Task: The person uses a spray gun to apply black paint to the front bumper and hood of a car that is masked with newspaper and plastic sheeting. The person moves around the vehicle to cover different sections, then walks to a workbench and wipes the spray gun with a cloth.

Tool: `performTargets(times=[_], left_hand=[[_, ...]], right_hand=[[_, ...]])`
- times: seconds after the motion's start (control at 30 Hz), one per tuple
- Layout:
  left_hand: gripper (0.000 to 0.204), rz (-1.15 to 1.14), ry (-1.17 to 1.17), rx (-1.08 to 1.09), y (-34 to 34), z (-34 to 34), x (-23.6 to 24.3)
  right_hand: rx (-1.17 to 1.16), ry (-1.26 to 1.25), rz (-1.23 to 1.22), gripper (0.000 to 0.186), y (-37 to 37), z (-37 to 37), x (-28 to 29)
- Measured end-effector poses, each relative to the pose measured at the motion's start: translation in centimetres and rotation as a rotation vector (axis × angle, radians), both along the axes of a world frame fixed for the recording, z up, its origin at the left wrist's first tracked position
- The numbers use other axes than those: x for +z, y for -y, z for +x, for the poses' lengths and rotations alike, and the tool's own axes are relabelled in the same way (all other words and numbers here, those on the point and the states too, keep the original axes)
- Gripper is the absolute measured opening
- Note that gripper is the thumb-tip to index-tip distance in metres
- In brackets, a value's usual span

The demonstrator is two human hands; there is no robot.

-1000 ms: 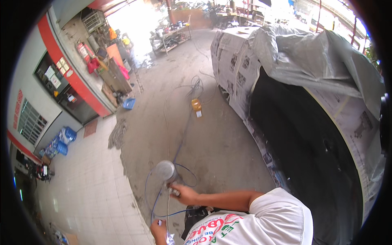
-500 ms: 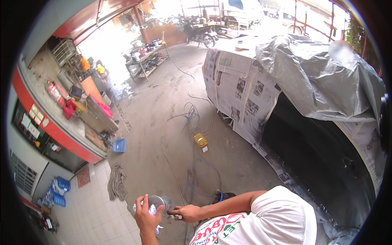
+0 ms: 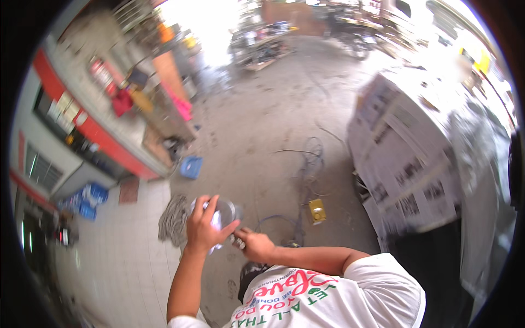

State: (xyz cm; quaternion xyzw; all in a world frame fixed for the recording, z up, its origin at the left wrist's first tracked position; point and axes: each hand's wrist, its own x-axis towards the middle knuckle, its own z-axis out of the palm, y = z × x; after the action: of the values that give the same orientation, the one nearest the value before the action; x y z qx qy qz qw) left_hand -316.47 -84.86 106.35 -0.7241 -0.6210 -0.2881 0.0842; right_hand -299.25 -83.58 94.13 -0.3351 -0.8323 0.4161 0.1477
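My left hand [image 3: 202, 229] is wrapped round the side of a grey metal cup that belongs to a spray gun [image 3: 225, 209]. Crumpled white cloth or paper [image 3: 216, 221] is pressed between that palm and the cup, with a corner hanging below. My right hand [image 3: 258, 246] is closed on the gun's body, and small metal knobs [image 3: 238, 242] show beside its fingers. The nozzle and trigger cannot be made out. Both hands are together in front of my white printed shirt [image 3: 328, 290].
On the right stands a car masked with newspaper [image 3: 404, 158] and grey plastic sheeting [image 3: 481, 142]. A yellow can [image 3: 316, 211] and tangled hoses [image 3: 311, 158] lie on the concrete. At left are a grey rag [image 3: 174, 218], a blue basket [image 3: 191, 167] and blue water jugs [image 3: 90, 199].
The view has swung left, so the car sits further right and the picture is blurred. Both hands, still on the spray gun, appear higher in the picture.
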Motion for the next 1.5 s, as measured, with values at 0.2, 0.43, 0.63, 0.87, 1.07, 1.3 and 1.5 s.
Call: performTargets(times=[0.2,0.43,0.63,0.87,1.07,1.3,1.5], left_hand=[[0.083,0.214,0.648,0.136,-9.9,-8.8,0.1],[0.09,0.169,0.804,0.121,-18.2,-21.2,-2.5],[0.087,-0.172,0.347,0.215,-29.3,-29.2,-2.5],[0.084,-0.301,0.257,0.18,-39.5,-40.0,-2.9],[0.096,-0.343,0.306,0.132,-46.6,-50.0,-8.0],[0.058,0.094,0.817,0.617,-41.7,-54.0,-5.1],[0.04,0.484,1.35,0.904,-31.5,-57.8,-16.0]], right_hand=[[-0.058,-0.132,-0.004,0.051,-12.7,-8.4,0.6],[-0.056,-0.043,-0.067,0.052,-23.8,-17.7,-1.9],[0.035,0.108,0.016,0.05,-31.8,-28.5,-3.4],[0.093,0.153,-0.007,0.045,-41.5,-38.1,-2.7],[0.147,0.151,0.075,0.049,-50.3,-44.7,-8.5],[0.402,-0.154,-0.011,0.054,-55.0,-57.0,-6.5],[0.663,-0.251,-0.516,0.058,-44.7,-81.5,2.5]])
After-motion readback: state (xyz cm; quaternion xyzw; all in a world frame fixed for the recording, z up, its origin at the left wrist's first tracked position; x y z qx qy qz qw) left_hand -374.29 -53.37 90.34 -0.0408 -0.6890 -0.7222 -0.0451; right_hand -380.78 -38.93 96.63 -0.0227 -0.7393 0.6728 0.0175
